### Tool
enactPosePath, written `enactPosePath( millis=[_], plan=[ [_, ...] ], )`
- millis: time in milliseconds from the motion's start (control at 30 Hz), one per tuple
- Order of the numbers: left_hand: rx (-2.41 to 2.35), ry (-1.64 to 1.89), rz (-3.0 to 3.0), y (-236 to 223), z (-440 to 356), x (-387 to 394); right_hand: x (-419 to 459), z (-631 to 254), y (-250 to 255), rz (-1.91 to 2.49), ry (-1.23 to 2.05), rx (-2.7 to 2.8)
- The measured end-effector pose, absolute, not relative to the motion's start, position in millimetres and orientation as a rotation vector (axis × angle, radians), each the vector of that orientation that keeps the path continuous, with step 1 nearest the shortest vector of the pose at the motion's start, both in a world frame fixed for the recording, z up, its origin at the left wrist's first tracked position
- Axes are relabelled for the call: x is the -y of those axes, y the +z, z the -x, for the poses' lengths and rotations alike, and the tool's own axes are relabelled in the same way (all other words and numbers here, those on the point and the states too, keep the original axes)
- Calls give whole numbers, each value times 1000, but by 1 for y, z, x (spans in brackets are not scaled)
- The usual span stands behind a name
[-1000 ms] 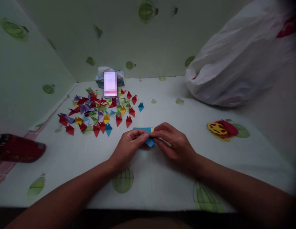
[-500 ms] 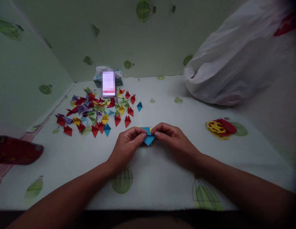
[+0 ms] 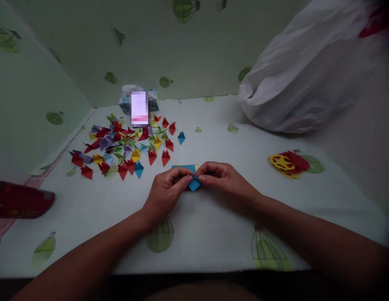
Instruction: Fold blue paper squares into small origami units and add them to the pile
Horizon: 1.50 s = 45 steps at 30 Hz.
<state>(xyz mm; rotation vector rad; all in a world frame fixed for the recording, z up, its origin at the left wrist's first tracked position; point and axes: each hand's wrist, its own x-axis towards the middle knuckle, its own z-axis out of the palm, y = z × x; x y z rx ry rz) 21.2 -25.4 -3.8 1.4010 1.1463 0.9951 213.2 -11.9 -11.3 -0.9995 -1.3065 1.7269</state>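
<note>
A small blue folded paper is pinched between my two hands near the middle of the table. My left hand grips its left side with thumb and fingers closed. On the right side, the thumb and fingertips of my right hand press together on the same paper. Beneath and just behind it lies a stack of square paper with a blue sheet on top and a yellow edge showing. My fingers cover part of both.
Many folded paper pieces in several colours spread at the back left, before a tissue box and a lit phone. A white plastic bag stands back right. Red and yellow cutouts lie right; a dark red object sits left.
The view has shifted slightly. My hands stay on the blue folded paper, its fold between the fingertips looking narrower, and more of the stack's top shows behind my left fingers.
</note>
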Motion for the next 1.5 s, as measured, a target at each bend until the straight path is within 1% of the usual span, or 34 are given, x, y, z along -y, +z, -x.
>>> enactPosePath(
  millis=[267, 733, 900, 1200, 1500],
  plan=[
    [-1113, 967, -1270, -5, -21, 24, 8, -214, -10, 1051, 1653, 1431],
    [-1114, 947, -1218, -1, -21, 24, 8, -213, -7, 1116, 1521, 1556],
    [-1134, 963, -1246, -3, -23, 24, 10, -212, -8, 1117, 1422, 1630],
    [-1169, 952, -1284, -3, -22, 24, 8, -213, -8, 1079, 1598, 1510],
    [-1133, 917, -1374, -1, -20, 24, 10, -212, -7, 1156, 1482, 1622]
  ],
)
